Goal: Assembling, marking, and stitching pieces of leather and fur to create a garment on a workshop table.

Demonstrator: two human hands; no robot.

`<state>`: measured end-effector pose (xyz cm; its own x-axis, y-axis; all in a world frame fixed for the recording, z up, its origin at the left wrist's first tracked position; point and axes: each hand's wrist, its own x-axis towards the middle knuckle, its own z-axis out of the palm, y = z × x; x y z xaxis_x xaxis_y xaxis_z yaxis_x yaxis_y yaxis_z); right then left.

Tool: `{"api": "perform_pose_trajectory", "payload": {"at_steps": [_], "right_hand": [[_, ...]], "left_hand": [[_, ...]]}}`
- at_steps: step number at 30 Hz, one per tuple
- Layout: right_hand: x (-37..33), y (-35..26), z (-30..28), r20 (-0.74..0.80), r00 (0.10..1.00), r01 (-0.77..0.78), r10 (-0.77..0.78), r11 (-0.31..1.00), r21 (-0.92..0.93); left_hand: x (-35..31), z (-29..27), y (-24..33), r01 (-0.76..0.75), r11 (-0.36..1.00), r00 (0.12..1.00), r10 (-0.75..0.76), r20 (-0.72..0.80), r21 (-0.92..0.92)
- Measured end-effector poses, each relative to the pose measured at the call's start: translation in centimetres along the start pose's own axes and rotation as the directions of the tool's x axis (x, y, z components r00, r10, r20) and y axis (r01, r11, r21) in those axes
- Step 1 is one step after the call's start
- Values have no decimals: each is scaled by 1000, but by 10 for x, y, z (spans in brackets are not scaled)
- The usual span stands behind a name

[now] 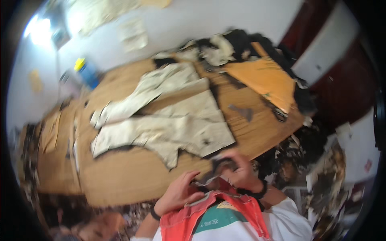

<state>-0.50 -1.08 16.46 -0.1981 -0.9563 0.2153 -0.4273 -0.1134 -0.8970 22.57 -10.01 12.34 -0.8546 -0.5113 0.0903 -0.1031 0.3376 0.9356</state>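
My right hand (243, 172) is closed on a dark grey scrap of material (219, 165), just in front of my body at the table's near edge. My left hand (180, 193) is beside it, thumb and fingers apart, close to a thin pale edge of what hangs between the hands. Blur hides whether the left fingers touch it. Beyond the hands, large cream sheets of hide or cloth (185, 128) lie flat, cut in a garment-like outline with long strips reaching left. A small grey scrap (242, 112) lies to their right.
The brown wooden table (120, 176) carries an orange-yellow sheet (265, 80) and a dark looped item (280, 115) at right. Black and cream scraps (219, 48) heap along the back. A blue bottle with yellow cap (86, 73) stands back left. Scraps (289, 160) cover the floor at right.
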Motion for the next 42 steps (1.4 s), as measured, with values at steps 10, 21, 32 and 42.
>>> {"api": "perform_pose_trajectory", "payload": {"at_steps": [10,21,32,42], "right_hand": [[24,9,-12,299,899,311,-320,947,77],[84,287,-383,-746,611,-660,265,691,-295],[128,350,-442,-519,520,-329,678,720,611],[223,231,-528,-746,647,243,-159,970,5]], "left_hand": [[-13,2,-126,126,833,967,-224,-120,-538],[153,22,-27,-27,946,915,-106,-390,-323],[293,57,-59,395,791,911,-273,-308,468],[252,92,-56,514,722,852,-368,-372,463]]}}
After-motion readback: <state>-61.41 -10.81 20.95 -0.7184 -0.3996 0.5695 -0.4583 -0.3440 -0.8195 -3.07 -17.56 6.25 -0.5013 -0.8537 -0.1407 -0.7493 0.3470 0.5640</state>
